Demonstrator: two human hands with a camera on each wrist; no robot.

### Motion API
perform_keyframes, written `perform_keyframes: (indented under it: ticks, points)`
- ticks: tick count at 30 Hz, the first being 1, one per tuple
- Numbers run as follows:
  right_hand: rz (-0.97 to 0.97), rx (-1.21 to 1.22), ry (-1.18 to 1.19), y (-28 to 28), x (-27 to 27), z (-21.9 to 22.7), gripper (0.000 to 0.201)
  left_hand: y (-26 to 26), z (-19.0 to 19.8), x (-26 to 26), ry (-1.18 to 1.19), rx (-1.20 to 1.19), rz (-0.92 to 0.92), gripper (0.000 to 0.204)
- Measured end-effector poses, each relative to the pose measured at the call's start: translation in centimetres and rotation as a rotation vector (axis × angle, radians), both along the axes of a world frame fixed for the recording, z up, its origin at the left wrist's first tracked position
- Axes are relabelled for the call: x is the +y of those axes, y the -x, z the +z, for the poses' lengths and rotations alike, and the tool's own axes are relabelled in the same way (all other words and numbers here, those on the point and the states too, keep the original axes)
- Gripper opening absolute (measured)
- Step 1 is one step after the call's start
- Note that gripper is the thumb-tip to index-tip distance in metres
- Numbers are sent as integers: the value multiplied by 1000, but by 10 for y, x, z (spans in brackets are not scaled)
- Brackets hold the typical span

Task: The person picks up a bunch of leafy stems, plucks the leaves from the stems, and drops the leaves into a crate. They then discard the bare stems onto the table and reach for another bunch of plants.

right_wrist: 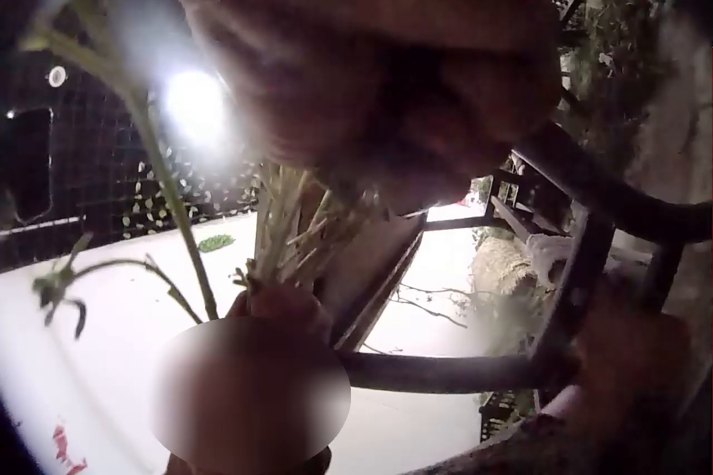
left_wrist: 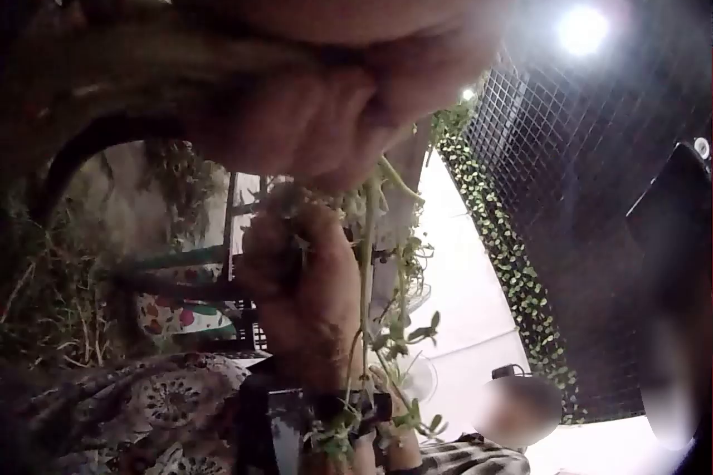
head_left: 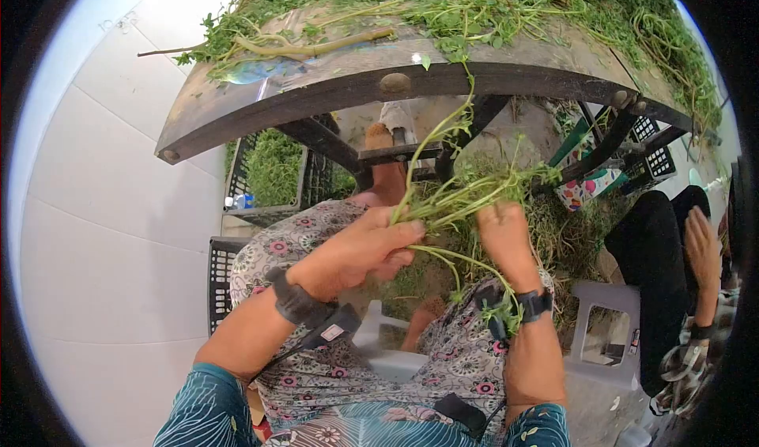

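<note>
My left hand (head_left: 360, 249) grips a small bunch of leafy green stems (head_left: 451, 202) over my lap, with the thumb lying across them. One long stem rises from it toward the table edge, and others droop over the right forearm. My right hand (head_left: 506, 237) is curled at the leafy end of the bunch, its fingertips turned away from the head camera. In the right wrist view the stems (right_wrist: 292, 219) run between the left hand (right_wrist: 284, 308) and the curled fingers of the right hand (right_wrist: 379, 63). The left wrist view shows the right hand (left_wrist: 306, 286) beyond the left.
A wooden table (head_left: 348, 71) stands in front, heaped with greens (head_left: 506, 12). Beneath it are a black crate (head_left: 273, 170) of greens and loose plant matter (head_left: 585, 241) on the floor. Another person's hand (head_left: 702, 249) and a grey plastic stool (head_left: 605, 328) are at the right.
</note>
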State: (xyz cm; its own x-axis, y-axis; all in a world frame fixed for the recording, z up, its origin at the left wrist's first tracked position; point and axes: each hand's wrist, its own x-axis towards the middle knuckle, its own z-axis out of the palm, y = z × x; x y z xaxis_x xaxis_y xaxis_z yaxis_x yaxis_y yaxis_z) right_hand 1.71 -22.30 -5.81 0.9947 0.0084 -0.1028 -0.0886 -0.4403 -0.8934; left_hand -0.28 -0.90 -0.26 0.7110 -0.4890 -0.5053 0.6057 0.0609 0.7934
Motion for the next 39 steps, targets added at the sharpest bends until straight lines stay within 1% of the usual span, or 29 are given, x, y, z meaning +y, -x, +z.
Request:
perform_keyframes:
  ticks: [2, 3, 5, 8, 11, 12, 15, 16, 19, 20, 23, 24, 26, 28, 29, 32, 35, 36, 39]
  points:
    - [-213, 139, -458, -4, -23, -9, 22, 2, 8, 5, 36, 44, 75, 7]
    - [-312, 212, -683, -6, -30, -7, 22, 1, 8, 9, 27, 34, 80, 7]
    - [-268, 262, -979, -4, -42, 1, 19, -4, 7, 14, 7, 16, 84, 6]
    - [-212, 137, -1180, -2, -53, 4, 16, -6, 6, 13, 33, 42, 105, 6]
    - [-85, -30, -1330, -4, -69, -3, 17, -7, 4, 14, -10, 28, 88, 6]
    - [-119, -33, -1214, 0, -62, 5, 19, -8, 5, 13, -28, 14, 84, 6]
    - [-1, -58, -636, 6, -35, 12, 18, -8, 6, 10, -66, -8, 70, 6]
    - [39, -11, -446, 9, -28, 26, 18, -7, 5, 9, -63, -7, 70, 6]
    - [38, -61, -392, 12, -13, 30, 17, -7, 4, 10, -85, -41, 44, 7]
    - [-3, -76, -343, 12, -11, 33, 18, -6, 3, 10, -96, -58, 30, 8]
    - [-74, -234, -335, 9, -6, 31, 19, -4, -1, 8, -147, -147, 0, 11]
    - [-19, -237, -229, 8, -8, 29, 20, -3, 0, 6, -151, -148, -5, 12]
    - [49, -198, -164, 11, -3, 28, 20, -3, 8, 4, -160, -152, -15, 13]
    - [105, -137, -125, 13, -2, 26, 20, -3, 5, 7, -152, -155, -65, 9]
    - [80, -153, -80, 14, -2, 26, 21, -3, 4, 8, -149, -155, -90, 12]
    - [4, -199, 53, 14, -2, 28, 24, -1, 13, 3, -180, -133, -70, 11]
    - [112, -199, -78, 12, 2, 26, 21, 0, 16, 2, -161, -140, -89, 10]
    - [150, -201, -79, 13, 3, 25, 20, 0, 15, 1, -160, -139, -91, 10]
    - [251, -292, 69, 13, 2, 23, 18, 0, 11, 3, -146, -129, -95, 11]
